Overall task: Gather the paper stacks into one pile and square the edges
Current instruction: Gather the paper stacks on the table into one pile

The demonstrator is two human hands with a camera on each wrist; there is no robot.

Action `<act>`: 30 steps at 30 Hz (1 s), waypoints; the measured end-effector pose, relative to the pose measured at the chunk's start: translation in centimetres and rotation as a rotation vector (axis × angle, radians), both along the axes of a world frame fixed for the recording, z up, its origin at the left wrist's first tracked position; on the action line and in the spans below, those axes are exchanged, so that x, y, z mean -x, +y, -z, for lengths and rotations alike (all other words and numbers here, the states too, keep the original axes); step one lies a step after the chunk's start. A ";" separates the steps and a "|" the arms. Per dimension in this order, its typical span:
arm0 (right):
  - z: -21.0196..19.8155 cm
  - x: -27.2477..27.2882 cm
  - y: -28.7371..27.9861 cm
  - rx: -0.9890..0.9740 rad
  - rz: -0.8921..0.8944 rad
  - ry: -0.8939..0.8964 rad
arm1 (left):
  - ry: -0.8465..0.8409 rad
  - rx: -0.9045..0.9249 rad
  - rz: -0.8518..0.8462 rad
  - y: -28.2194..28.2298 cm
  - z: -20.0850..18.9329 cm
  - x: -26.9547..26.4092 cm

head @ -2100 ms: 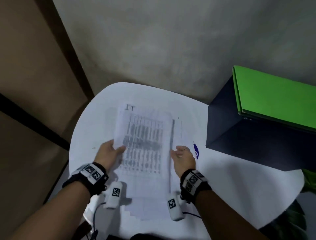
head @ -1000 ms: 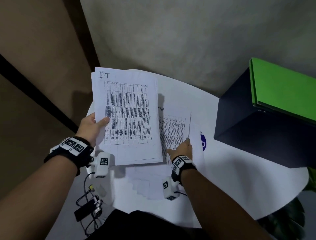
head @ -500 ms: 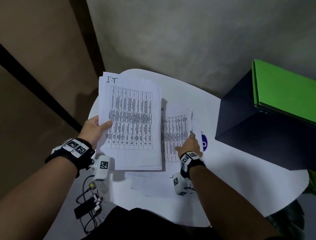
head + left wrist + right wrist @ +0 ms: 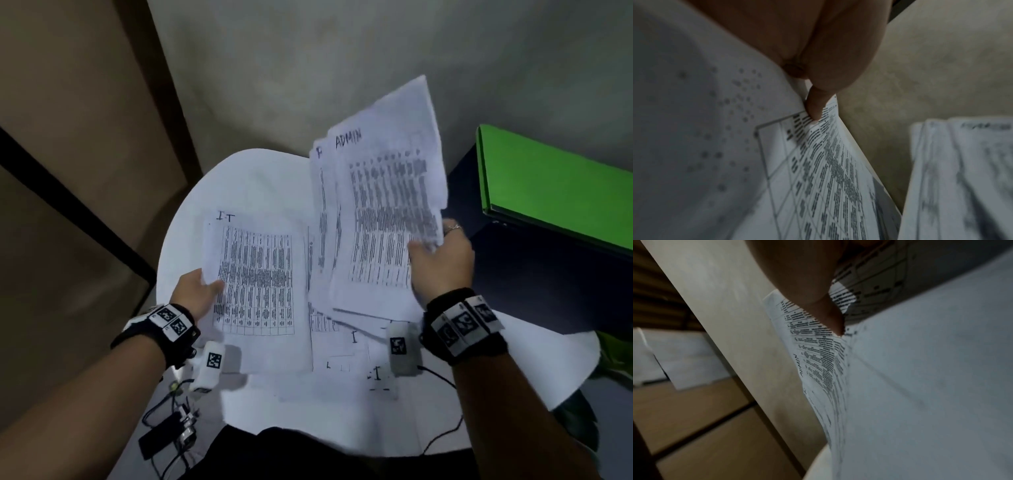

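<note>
My left hand (image 4: 198,291) grips the left edge of a paper stack headed "I-T" (image 4: 260,284), thumb on top, above the round white table (image 4: 246,178). In the left wrist view the thumb (image 4: 816,105) presses on the I-T stack (image 4: 818,162). My right hand (image 4: 435,260) holds a fanned stack headed "ADMIN" (image 4: 380,212) by its right edge, raised and tilted above the table. In the right wrist view its thumb (image 4: 832,318) pinches the ADMIN stack (image 4: 818,353). More printed sheets (image 4: 346,356) lie flat on the table under both stacks.
A dark box (image 4: 534,274) with a green folder (image 4: 555,192) on top stands at the table's right. Cables and a small black device (image 4: 164,435) hang at the near left edge. A grey wall is behind; a plant leaf (image 4: 613,353) shows at right.
My right hand has taken hold of the ADMIN stack and lifted it off the table, up and to the right. The left hand has brought the I-T stack lower and nearer.
</note>
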State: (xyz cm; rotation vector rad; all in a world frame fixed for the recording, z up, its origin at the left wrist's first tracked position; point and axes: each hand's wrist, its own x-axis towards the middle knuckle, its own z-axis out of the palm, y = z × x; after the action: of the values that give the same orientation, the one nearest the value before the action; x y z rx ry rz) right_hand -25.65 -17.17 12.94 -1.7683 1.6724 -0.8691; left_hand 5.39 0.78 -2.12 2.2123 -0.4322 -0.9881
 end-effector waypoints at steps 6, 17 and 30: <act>-2.6 0.5 -2.2 -0.041 -0.012 -0.321 | -0.077 -0.021 0.105 -1.8 -0.7 2.7; 13.1 -4.8 2.2 -0.640 -0.202 0.187 | 0.614 0.062 -0.155 -3.0 -0.2 2.7; 16.4 -4.2 5.1 -0.540 -0.108 0.676 | -0.057 0.141 0.056 -1.1 0.2 -0.5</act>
State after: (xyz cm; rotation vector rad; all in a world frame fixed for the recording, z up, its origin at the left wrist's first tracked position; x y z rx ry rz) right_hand -21.47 -12.12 -3.48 -1.8198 1.9321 0.2724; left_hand 5.90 -0.28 -2.27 2.1158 -0.5750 -0.8970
